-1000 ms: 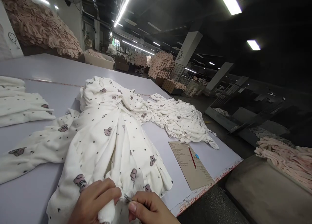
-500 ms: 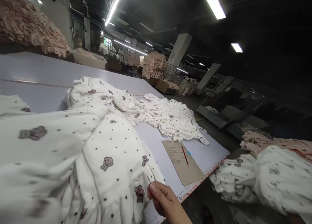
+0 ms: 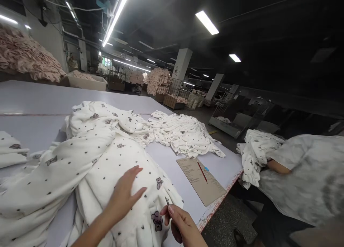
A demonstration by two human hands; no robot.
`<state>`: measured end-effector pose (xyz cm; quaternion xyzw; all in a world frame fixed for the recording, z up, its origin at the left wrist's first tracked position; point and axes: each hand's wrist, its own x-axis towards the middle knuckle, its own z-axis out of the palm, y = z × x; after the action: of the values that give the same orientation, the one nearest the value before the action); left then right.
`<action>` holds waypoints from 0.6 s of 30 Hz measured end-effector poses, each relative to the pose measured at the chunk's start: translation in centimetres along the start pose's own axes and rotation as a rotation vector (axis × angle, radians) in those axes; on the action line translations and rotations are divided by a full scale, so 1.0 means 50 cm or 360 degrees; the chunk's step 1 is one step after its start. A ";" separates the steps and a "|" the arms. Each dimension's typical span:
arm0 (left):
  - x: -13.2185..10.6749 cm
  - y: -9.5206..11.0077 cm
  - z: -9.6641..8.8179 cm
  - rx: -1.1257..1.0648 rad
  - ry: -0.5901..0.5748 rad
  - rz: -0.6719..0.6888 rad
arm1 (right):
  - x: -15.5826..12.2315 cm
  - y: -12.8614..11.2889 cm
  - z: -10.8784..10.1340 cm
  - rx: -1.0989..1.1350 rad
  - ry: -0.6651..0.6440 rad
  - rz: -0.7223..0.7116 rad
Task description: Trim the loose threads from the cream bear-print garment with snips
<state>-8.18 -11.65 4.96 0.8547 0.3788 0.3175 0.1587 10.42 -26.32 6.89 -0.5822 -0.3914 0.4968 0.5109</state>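
White plush fabric [image 3: 126, 175] printed with small dots and grey bears lies in loose folds on the table in front of me. My left hand [image 3: 125, 193] is open over it, thumb and fingers spread; whether it touches the cloth I cannot tell. Near the fabric's right edge, beside a printed bear, my right hand [image 3: 178, 220] is closed around a thin pointed metal tool [image 3: 167, 201]. Only the tool's dark tip shows, so its exact kind is hidden by my fingers. More of the same fabric [image 3: 185, 132] is heaped farther back.
A brown printed card [image 3: 193, 177] lies right of the fabric, with a red pencil [image 3: 201, 171] and a blue cap-like piece [image 3: 206, 169] on it. At right, a person in a pale patterned shirt [image 3: 309, 179] leans by bundled white fabric [image 3: 258, 153]. Wheeled cage carts [image 3: 174, 98] stand behind.
My left hand has come into view over the fabric. The left part of the cloth lies lower and farther from the camera. The view has tilted, and a person shows at right.
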 end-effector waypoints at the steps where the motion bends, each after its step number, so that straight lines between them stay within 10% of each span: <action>1: 0.007 0.012 0.042 0.0037 -0.0043 0.0035 | 0.001 0.003 -0.001 -0.0004 0.0010 0.0007; 6: 0.000 -0.008 0.150 0.0192 -0.0182 0.0102 | 0.027 0.015 -0.015 0.0052 0.0074 -0.0023; 18: -0.097 -0.047 0.134 0.0472 -0.0210 0.0054 | 0.055 0.048 -0.107 0.0117 0.0398 0.0122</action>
<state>-7.50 -13.90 -3.30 0.8940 0.3959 0.2040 0.0500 16.06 -25.19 3.98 -0.6349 -0.2836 0.4536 0.5574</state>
